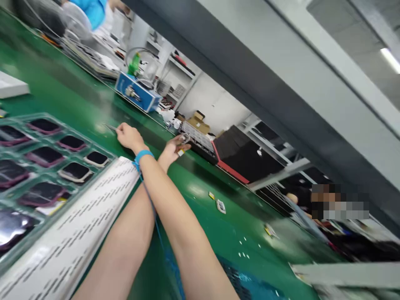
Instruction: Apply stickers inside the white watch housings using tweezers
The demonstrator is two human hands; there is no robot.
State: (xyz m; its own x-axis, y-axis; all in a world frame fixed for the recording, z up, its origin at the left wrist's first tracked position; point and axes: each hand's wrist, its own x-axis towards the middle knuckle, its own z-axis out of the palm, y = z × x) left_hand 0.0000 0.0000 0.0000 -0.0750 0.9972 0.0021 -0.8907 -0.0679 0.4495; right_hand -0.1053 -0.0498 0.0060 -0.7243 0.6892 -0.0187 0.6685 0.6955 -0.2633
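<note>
My forearms cross, the right one over the left. My right hand (128, 136), with a blue wrist strap (143, 155) and cord, is closed on a thin metal tool like tweezers (109, 126), its tip pointing left over the green mat (93, 112). My left hand (171, 152) reaches farther out and is closed round a small watch-case-like part (185, 138); a yellow-and-white piece (181, 152) shows at its fingers. Left of my hands lies a clear plastic tray (46, 116) holding several watch-like units with dark screens (75, 171). Motion blurs the fine detail.
A long white slotted duct (93, 208) runs beside the tray. A small white-framed unit (221, 206), a yellow-tipped piece (211, 195), another unit (270, 230) and white bits lie to the right. A blue box (137, 91) stands at the back. A grey beam (250, 83) crosses above.
</note>
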